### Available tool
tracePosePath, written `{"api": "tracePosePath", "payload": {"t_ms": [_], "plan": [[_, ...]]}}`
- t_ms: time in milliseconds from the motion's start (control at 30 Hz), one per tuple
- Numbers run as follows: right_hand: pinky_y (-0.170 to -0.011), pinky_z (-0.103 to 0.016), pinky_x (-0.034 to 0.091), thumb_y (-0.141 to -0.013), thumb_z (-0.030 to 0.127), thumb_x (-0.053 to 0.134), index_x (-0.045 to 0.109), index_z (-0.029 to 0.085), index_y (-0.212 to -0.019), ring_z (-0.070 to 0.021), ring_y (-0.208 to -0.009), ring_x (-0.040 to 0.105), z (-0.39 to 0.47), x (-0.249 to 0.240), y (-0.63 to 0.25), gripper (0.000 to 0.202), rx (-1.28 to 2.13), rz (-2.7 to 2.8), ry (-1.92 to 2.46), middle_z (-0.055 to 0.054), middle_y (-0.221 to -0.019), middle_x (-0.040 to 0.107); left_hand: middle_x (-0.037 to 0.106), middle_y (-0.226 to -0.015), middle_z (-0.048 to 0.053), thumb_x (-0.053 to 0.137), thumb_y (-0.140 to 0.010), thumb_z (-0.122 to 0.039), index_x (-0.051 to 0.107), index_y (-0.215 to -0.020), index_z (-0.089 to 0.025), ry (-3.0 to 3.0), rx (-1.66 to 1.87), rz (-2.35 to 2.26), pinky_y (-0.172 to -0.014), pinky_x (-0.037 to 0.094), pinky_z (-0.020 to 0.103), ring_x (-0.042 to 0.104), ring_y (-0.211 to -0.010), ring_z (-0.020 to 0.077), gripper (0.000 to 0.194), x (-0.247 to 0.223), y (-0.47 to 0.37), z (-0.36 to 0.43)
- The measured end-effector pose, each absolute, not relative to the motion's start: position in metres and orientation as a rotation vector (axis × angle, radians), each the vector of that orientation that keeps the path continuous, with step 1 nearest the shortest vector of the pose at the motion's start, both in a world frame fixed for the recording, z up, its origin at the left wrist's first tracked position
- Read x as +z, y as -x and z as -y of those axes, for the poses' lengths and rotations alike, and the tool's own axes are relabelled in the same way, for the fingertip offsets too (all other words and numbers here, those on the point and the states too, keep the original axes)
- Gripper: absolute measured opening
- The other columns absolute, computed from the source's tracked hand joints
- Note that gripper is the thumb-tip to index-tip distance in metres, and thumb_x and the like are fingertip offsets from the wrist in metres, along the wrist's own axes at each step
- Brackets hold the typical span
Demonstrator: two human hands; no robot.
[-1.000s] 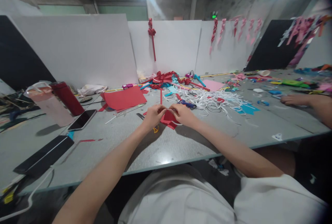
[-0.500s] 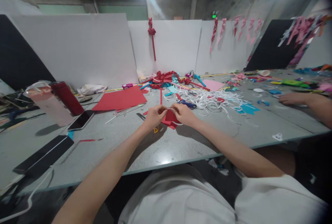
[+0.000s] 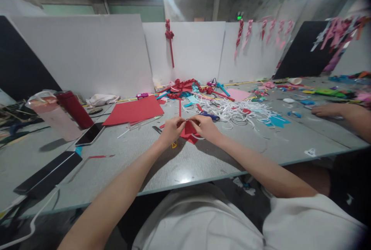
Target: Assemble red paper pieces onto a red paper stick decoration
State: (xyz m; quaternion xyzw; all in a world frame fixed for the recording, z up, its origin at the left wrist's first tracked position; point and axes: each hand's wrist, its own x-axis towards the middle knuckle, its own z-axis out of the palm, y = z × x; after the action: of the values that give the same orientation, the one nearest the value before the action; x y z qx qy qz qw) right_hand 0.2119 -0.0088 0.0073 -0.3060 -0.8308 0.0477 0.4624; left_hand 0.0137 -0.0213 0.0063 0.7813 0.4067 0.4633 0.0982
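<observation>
Over the grey table, my left hand (image 3: 173, 129) and my right hand (image 3: 204, 127) meet fingertip to fingertip. Both pinch the upper edge of a small piece of red paper (image 3: 189, 128); the exact grip is hidden by the fingers. More red paper (image 3: 191, 138) lies just below, with a thin white strip (image 3: 198, 137) curling beside my right hand. A dark-bladed cutter (image 3: 157, 129) rests left of my left hand, and a yellow object (image 3: 174, 144) shows under that wrist. A blue-handled tool (image 3: 211, 116) lies beyond my right hand.
Red sheets (image 3: 135, 109) lie at left, near a phone (image 3: 90, 134), a red flask (image 3: 74, 109) and a pink bottle (image 3: 56, 116). White strips (image 3: 237, 110) are heaped behind my right hand. Another person's hand (image 3: 326, 110) rests at far right. White boards (image 3: 185, 53) stand behind.
My hands stay in nearly the same place, with only a slight shift of the fingers at the red paper. Nothing else has visibly moved.
</observation>
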Motion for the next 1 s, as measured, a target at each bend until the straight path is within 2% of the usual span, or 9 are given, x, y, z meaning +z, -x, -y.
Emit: {"api": "tracePosePath", "payload": {"t_ms": [400,1000], "plan": [[-0.072,-0.029,0.049,-0.097,0.027,0.059,0.075,0.018,-0.101,-0.0172,-0.076,0.069,0.0069,0.0068,-0.2159,0.019,0.166,2.132,0.757,-0.006,-0.089,0.077,0.07,-0.091,0.008,0.054,-0.096,-0.021,0.07,-0.1,-0.016,-2.537,1.249,-1.11,-0.078,0.048,0.032,0.063,-0.082,0.0182,0.017,0.0096,-0.0109,0.0276],[-0.071,-0.028,0.049,-0.097,0.03,0.058,0.075,0.019,-0.099,-0.0168,-0.076,0.067,0.0044,0.0085,-0.2198,0.02,0.177,2.166,0.723,-0.006,-0.09,0.076,0.067,-0.087,0.006,0.054,-0.096,-0.019,0.068,-0.098,-0.016,-2.575,1.232,-1.081,-0.076,0.047,0.031,0.061,-0.082,0.0185,0.014,0.0074,-0.0115,0.0276]]}}
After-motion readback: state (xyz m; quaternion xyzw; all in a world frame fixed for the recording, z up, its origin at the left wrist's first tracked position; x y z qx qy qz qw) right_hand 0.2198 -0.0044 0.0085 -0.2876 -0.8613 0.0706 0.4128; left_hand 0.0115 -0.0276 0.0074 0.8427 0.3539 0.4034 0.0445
